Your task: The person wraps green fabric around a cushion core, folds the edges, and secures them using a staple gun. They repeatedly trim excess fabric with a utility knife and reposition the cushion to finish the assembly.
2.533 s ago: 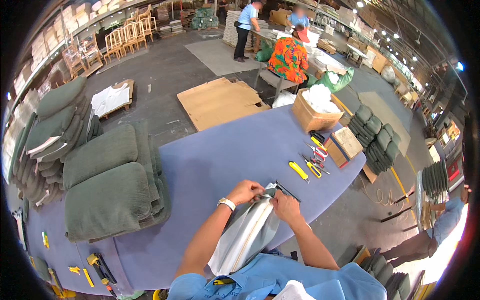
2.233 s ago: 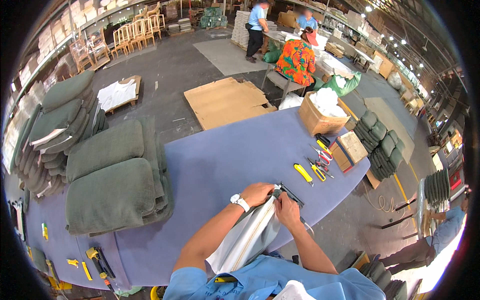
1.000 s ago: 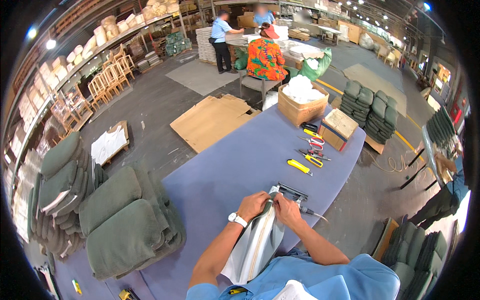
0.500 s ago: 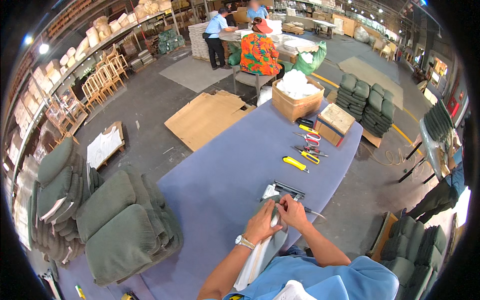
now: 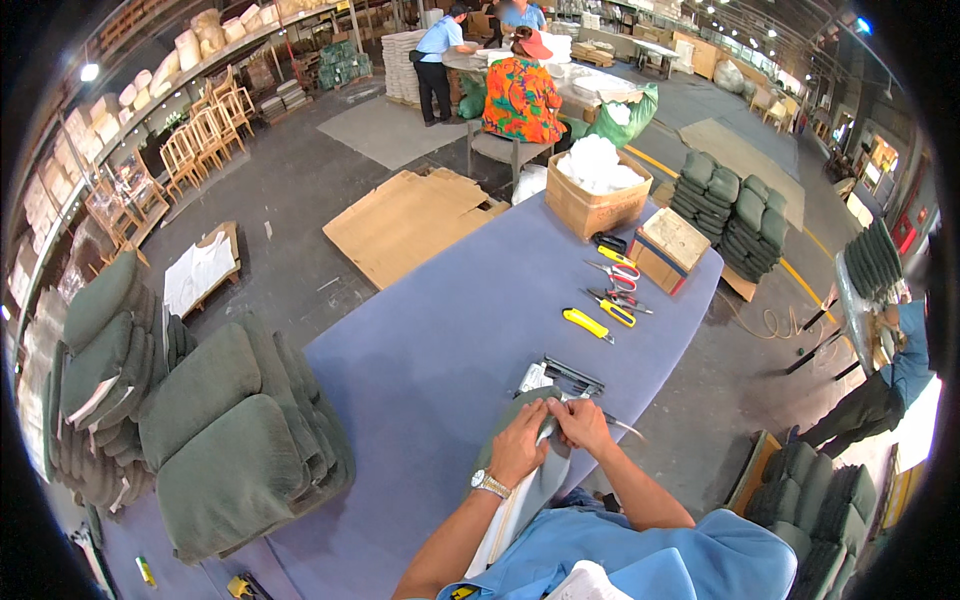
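A dark green seat cushion [image 5: 494,432] stands tilted against me at the table's near edge, its pale underside facing me. My left hand [image 5: 518,446], with a metal watch at the wrist, lies over its upper part, thumb and fingers pressing the fabric. My right hand [image 5: 581,424] pinches the cushion's fabric edge at the top corner, its fingertips close to those of my left. Just beyond both hands lies a silver and black staple gun [image 5: 572,376], with a thin hose running off to the right.
Stacked dark green cushions [image 5: 235,450] stand on the left of the blue-covered table [image 5: 420,340]. A yellow utility knife [image 5: 586,324], pliers and red-handled scissors [image 5: 625,271] lie ahead, near a carton of white stuffing [image 5: 597,205]. Other people work farther off and at right.
The view has shifted slightly. Both hands stay at the cushion's top edge; my right fingers have closed in nearer to the left fingertips, and more green fabric shows beside my left hand.
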Tool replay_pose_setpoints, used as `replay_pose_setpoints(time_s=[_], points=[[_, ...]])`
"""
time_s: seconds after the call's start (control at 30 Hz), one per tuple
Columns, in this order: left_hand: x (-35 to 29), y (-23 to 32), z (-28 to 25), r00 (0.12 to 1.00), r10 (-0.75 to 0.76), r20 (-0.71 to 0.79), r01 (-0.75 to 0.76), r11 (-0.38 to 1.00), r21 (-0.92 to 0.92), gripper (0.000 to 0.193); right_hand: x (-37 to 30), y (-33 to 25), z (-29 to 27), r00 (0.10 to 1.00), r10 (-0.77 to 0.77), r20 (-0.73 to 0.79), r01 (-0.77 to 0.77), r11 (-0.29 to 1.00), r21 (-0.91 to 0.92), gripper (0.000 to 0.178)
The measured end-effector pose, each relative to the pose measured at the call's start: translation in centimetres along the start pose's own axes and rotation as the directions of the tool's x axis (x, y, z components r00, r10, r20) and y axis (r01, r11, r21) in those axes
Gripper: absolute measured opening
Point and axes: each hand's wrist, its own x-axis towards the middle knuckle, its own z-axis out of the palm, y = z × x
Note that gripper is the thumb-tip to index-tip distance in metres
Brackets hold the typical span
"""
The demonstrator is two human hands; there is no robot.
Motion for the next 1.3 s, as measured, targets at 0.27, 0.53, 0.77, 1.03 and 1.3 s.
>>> replay_pose_setpoints(time_s=[0.27, 0.53, 0.77, 1.03, 1.3], points=[[0.1, -0.1, 0.7, 0.994, 0.053, -0.094, -0.057, 0.998, -0.033, 0.062, 1.0, 2.2, 1.5, 0.997, -0.041, -0.072, 0.050, 0.989, 0.136, 0.047], [0.1, 0.3, 0.1, 0.994, 0.022, -0.107, -0.031, 0.996, -0.081, 0.057, 0.2, 1.3, 1.6, 0.999, -0.016, -0.042, 0.025, 0.977, 0.210, 0.045], [0.3, 0.8, -0.4, 0.997, 0.032, -0.073, -0.037, 0.997, -0.074, 0.059, 0.1, 2.6, 2.7, 0.971, -0.195, -0.139, 0.219, 0.959, 0.181, 0.041], [-2.0, -0.8, -2.5, 0.999, -0.027, 0.031, 0.035, 0.954, -0.297, 0.105, 0.4, 3.0, 3.1, 0.963, -0.232, -0.135, 0.257, 0.943, 0.210, 0.038], [-11.9, 6.0, -4.8, 0.755, -0.613, 0.231, 0.605, 0.788, 0.113, 0.102, 1.7, 3.7, 3.5, 0.960, -0.264, -0.098, 0.281, 0.919, 0.276, 0.034]])
